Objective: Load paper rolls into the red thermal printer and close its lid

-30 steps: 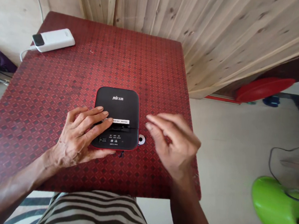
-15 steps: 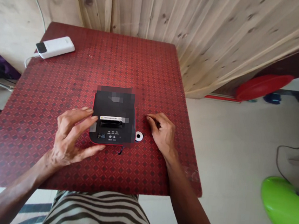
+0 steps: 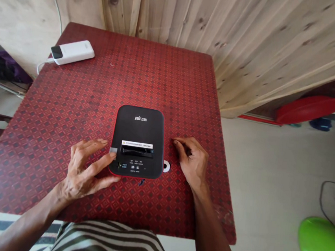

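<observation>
Left hand [image 3: 84, 172]: fingers spread, forefinger tip at a small grey tab [image 3: 112, 150] on the left edge of the black device [image 3: 140, 130]; thumb just beside its near-left corner. Right hand [image 3: 193, 159]: thumb and forefinger pressed together, nothing visible between them. Device lies on the tabletop [image 3: 188, 92], between the hands. Risk, judged: a sideways push by the left forefinger could slide the device against the white ring [image 3: 167, 166] beside it. Logo [image 3: 140, 119] seems to begin "FEJE". White label [image 3: 137, 144] carries a yellow warning triangle [image 3: 123, 142]; its text is too small to read.
</observation>
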### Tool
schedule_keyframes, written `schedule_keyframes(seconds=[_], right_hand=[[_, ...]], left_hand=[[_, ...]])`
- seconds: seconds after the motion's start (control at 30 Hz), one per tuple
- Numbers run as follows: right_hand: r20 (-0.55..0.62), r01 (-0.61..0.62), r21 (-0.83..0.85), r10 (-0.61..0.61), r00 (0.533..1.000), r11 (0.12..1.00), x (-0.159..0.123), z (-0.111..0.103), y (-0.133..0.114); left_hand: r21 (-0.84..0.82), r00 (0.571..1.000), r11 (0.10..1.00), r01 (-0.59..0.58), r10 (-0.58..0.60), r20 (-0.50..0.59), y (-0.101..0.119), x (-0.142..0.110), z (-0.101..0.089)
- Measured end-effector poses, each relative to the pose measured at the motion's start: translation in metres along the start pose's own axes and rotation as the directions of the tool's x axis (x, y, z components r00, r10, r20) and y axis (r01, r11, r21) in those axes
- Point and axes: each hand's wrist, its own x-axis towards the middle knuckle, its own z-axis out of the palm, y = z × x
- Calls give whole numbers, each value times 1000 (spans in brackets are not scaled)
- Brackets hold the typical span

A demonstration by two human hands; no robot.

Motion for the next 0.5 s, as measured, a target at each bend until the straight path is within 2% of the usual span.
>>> schedule_keyframes(seconds=[0.27,0.5], right_hand=[[-1,-16,-13,16,1000,1000,-1,0,0],[-6,-24,-12,24,1000,1000,-1,1,0]], left_hand=[[-53,998,996,69,-68,19,1,4,1],[-218,990,966,141,-142,15,2,7,2]])
